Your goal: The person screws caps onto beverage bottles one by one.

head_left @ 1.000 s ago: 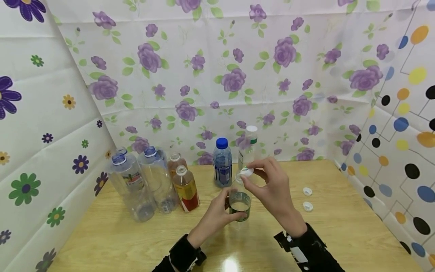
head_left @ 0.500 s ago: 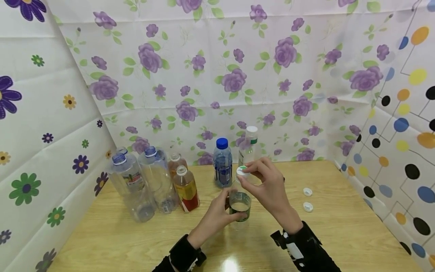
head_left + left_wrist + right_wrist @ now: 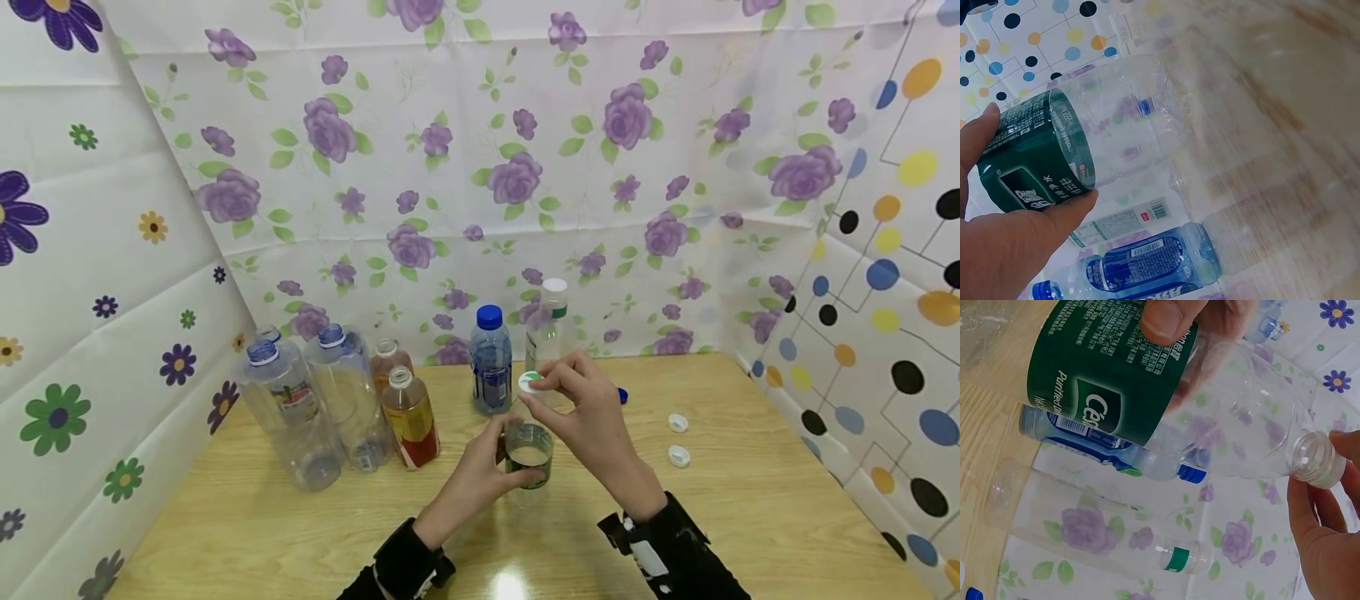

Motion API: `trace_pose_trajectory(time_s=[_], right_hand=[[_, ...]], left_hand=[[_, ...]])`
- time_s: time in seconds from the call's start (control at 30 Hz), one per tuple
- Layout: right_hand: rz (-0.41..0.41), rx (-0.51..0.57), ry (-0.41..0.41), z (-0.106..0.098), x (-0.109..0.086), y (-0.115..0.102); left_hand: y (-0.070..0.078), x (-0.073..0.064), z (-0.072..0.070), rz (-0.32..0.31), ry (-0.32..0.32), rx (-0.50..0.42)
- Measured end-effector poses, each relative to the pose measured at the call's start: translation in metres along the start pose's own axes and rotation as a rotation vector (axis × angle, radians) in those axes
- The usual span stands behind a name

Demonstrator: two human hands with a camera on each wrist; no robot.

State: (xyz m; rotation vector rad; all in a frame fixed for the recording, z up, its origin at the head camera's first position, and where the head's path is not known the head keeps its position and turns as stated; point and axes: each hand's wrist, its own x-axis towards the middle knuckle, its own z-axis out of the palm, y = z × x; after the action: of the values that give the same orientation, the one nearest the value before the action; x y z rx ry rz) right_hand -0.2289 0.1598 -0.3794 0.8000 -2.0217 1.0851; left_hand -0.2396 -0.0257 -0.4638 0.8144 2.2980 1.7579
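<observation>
My left hand [image 3: 480,468] grips a clear plastic bottle [image 3: 528,442] round its green label [image 3: 1029,153], thumb on one side and fingers on the other. At the bottle's top, my right hand [image 3: 588,421] pinches a white cap [image 3: 529,382] between thumb and fingers. In the right wrist view the cap [image 3: 1334,472] sits at the mouth of the clear neck. Behind the hands stand a blue-capped bottle [image 3: 491,367] with a blue label and a clear bottle [image 3: 555,310] with a white cap; the right hand hides part of the latter.
On the left are large uncapped clear bottles [image 3: 300,433] and two smaller uncapped bottles, one with a yellow and red label [image 3: 412,425]. Two white caps [image 3: 678,440] lie on the wooden table [image 3: 765,500] at right. A blue cap [image 3: 622,396] shows beyond the right hand.
The right hand has shifted slightly left, bringing the white cap from a tilted pose onto the bottle's mouth. The blue cap behind it has come into view. The left hand stays put.
</observation>
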Motion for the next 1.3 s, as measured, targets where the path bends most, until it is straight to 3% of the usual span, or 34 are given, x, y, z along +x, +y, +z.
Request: trace_pose_trajectory(time_s=[0.2, 0.33, 0.47, 0.63, 1.0, 1.13, 1.3], right_hand=[[-0.027, -0.076, 0.009, 0.000, 0.001, -0.004], [-0.050, -0.142, -0.044, -0.006, 0.004, -0.008], [-0.105, -0.197, -0.163, -0.019, 0.010, -0.011], [-0.183, -0.145, -0.346, -0.040, 0.025, -0.010], [-0.302, -0.182, -0.850, -0.060, 0.067, -0.007], [-0.299, -0.223, -0.907, -0.060, 0.073, -0.011], [-0.255, -0.307, -0.879, -0.055, 0.073, -0.017]], left_hand=[[0.001, -0.001, 0.000, -0.003, -0.004, 0.005], [0.001, -0.001, 0.000, 0.003, -0.008, -0.012], [0.001, -0.001, 0.001, -0.001, -0.014, -0.027], [0.001, 0.000, 0.001, -0.004, -0.018, -0.037], [0.001, -0.002, -0.001, -0.030, -0.030, -0.046], [0.002, -0.002, -0.001, -0.030, -0.034, -0.052], [0.003, -0.003, -0.001, -0.042, -0.040, -0.049]])
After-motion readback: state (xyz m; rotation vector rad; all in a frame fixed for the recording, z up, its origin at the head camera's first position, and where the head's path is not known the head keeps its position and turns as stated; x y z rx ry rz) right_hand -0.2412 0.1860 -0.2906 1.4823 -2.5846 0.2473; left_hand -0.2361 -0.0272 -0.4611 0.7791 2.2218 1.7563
